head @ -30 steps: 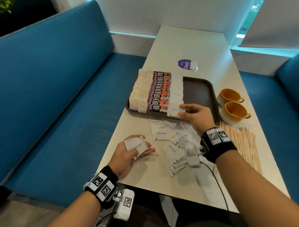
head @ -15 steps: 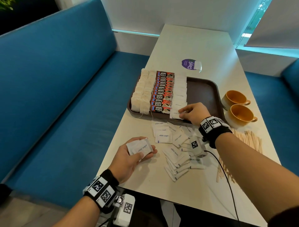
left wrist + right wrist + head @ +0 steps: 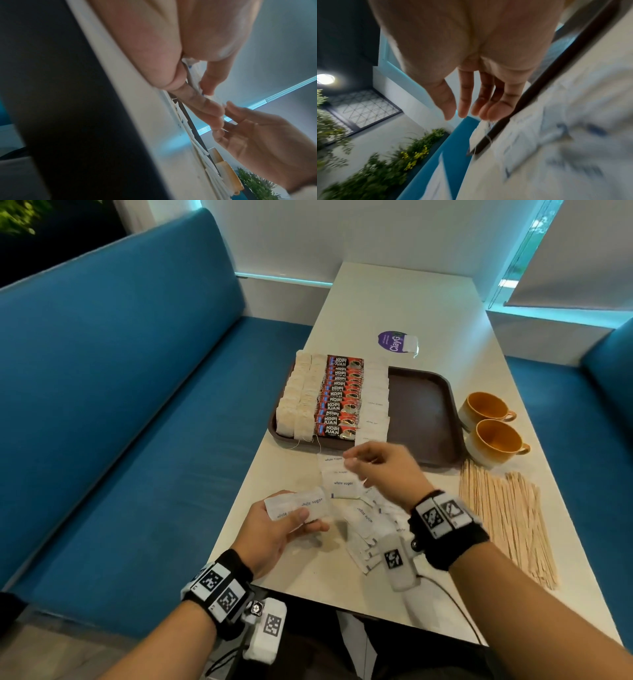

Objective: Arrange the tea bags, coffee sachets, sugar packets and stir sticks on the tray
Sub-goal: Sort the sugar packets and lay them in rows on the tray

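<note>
A small stack of white paper sugar packets (image 3: 297,506) is pinched between thumb and curled fingers of the left hand (image 3: 274,534).

The right hand (image 3: 383,470) is held with fingers loosely spread and nothing gripped, above the loose white sugar packets (image 3: 343,483) scattered on the pale table (image 3: 404,299), just short of the stack. The sugar step is judged to be in hand: rows of tea bags (image 3: 298,398), red coffee sachets (image 3: 339,397) and a sugar column (image 3: 374,402) are already laid on the dark brown plastic tray (image 3: 423,405) (its right half is bare). Next, one packet is probably to be drawn from the stack and laid on the column's near end; the wooden stir sticks (image 3: 503,518) lie beside the tray.
</note>
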